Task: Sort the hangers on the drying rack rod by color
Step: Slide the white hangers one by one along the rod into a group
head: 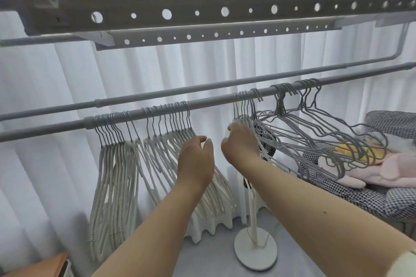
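The grey front rod [213,102] of the drying rack carries hangers in groups. Two bunches of white hangers [112,186] hang at the left, the second bunch [162,148] next to them. A small bunch of white hangers [242,117] hangs right of a bare gap, and several grey hangers [315,132] fan out further right. My left hand [195,159] is at the right end of the second white bunch, fingers curved and apart. My right hand [242,144] is closed around the lower part of the small white bunch.
A second rod [202,89] runs behind the front one, and perforated rack bars [180,13] hang overhead. A white fan stand [255,247] is on the floor below the gap. A checkered seat [360,198] with a pink plush [382,173] sits at right. White curtains hang behind.
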Action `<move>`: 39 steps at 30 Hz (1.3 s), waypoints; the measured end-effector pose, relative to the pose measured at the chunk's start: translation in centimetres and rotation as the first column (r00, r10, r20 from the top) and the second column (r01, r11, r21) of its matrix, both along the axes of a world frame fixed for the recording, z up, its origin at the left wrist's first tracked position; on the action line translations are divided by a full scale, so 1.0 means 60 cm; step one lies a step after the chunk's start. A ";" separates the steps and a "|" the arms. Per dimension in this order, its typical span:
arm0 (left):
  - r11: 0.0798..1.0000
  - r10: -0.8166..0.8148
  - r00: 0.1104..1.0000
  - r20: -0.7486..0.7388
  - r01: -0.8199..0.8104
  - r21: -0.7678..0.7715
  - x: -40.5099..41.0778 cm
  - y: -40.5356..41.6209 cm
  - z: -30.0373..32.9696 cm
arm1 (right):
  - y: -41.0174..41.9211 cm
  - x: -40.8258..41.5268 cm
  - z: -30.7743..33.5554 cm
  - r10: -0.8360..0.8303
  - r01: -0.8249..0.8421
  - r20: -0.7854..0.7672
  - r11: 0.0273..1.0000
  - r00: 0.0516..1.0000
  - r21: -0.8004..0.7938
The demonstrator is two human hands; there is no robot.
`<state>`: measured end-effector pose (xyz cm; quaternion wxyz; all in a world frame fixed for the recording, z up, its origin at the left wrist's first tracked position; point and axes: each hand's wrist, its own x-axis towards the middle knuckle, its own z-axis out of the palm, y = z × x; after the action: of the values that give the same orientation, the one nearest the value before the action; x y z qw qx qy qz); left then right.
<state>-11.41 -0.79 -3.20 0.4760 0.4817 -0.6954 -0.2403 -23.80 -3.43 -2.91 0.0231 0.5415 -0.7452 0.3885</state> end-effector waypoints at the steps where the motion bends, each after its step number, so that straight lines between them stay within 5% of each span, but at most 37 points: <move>1: 1.000 -0.014 1.000 -0.007 0.014 0.003 -0.006 0.000 0.003 | 0.000 -0.004 -0.002 -0.010 0.010 0.006 1.000 1.000 -0.001; 12: 0.968 -0.124 0.985 -0.121 0.147 0.202 -0.077 -0.021 0.025 | -0.005 -0.052 -0.006 -0.037 0.033 0.101 0.998 0.994 0.045; 17: 0.869 -0.150 0.962 -0.229 0.239 0.433 -0.108 -0.041 0.016 | -0.008 -0.057 0.003 0.102 -0.102 0.067 0.995 0.993 -0.008; 21: 0.798 -0.176 0.961 -0.212 0.265 0.540 -0.119 -0.052 0.004 | -0.009 -0.057 0.010 0.138 -0.140 0.191 0.990 0.972 0.000; 30: 0.847 -0.257 0.964 -0.069 0.259 0.465 -0.124 -0.051 -0.009 | -0.006 -0.062 0.015 0.273 -0.230 0.321 0.959 0.907 -0.166; 39: 0.891 -0.124 0.964 -0.234 0.213 0.402 -0.117 -0.037 0.006 | -0.001 -0.074 0.010 0.239 -0.219 0.203 0.969 0.950 -0.116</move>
<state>-18.42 -2.99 -2.83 0.4055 0.4841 -0.6138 -0.4738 -28.23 -3.52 -2.29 -0.0779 0.5775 -0.6566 0.4788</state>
